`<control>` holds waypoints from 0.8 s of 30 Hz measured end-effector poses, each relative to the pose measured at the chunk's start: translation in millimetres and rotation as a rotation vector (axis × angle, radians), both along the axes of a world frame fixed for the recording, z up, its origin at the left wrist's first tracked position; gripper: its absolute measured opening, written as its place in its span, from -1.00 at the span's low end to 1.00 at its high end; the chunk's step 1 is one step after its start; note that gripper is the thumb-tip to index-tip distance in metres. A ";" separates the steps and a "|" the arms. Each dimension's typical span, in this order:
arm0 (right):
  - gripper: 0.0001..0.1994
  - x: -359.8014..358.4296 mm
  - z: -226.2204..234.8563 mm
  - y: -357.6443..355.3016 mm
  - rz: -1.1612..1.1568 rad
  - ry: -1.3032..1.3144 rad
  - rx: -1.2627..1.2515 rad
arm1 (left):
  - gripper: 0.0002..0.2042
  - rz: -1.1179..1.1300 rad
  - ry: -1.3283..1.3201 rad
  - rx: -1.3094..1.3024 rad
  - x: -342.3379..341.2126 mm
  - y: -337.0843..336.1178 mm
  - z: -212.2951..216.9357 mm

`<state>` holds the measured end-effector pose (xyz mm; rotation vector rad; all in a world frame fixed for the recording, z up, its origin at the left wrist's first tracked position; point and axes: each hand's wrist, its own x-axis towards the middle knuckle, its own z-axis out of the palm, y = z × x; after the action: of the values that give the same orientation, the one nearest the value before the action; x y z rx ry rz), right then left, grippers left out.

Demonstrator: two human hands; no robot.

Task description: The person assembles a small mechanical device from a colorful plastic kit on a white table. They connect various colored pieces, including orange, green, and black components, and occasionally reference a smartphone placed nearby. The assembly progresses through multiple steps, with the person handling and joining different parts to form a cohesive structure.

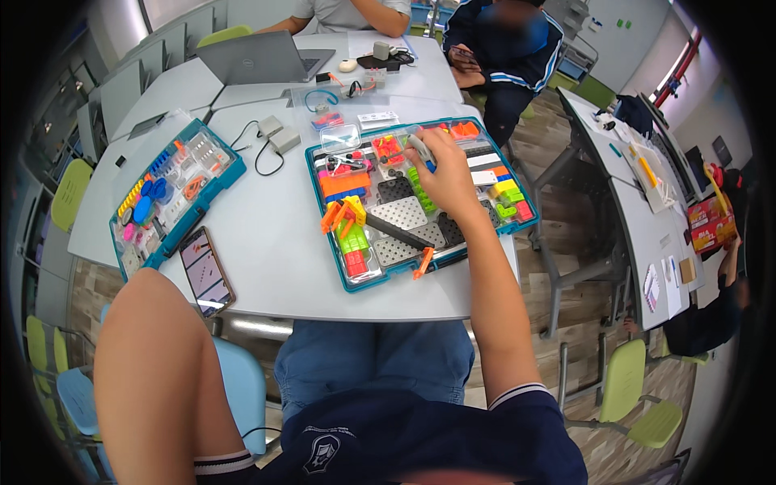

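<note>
The right hand [443,174] has its fingers closed around a grey piece [419,147], half hidden, shape unclear, over the block box's [356,286] twelve o'clock side. The left hand is not visible. At nine o'clock lies a smaller box [204,193].

The right arm [501,299] reaches forward from the lower right, nearly straight and slanting slightly leftward toward the hand. Its wrist [464,212] is roughly in line with the forearm, and the right hand [446,174] is turned back-up, its fingers [440,141] curled and angled inward to the left. The left arm [158,356] looms large at the lower left, sharply bent, its elbow [149,283] foremost; the left hand is out of sight.
</note>
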<state>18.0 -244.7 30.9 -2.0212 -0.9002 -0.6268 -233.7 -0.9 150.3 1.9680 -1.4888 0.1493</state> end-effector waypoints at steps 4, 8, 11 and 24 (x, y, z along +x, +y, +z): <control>-0.81 3.2 -3.0 -0.4 0.009 -0.044 0.006 | -0.81 -0.017 0.007 0.006 4.5 2.3 3.1; -0.76 5.9 -7.3 -1.3 -0.034 0.027 -0.026 | -0.81 -0.054 0.011 -0.008 10.9 -0.7 5.2; -0.72 6.8 -8.7 -1.3 -0.015 0.024 -0.006 | -0.81 -0.075 0.002 -0.005 13.7 -0.4 7.3; -0.82 10.9 -11.0 -1.0 -0.053 -0.083 -0.040 | -0.81 -0.062 0.022 -0.036 7.8 12.1 0.7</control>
<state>28.9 -245.8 20.0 -2.0730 -0.9168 -0.7321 -225.9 11.2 151.0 1.8873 -1.5210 0.1263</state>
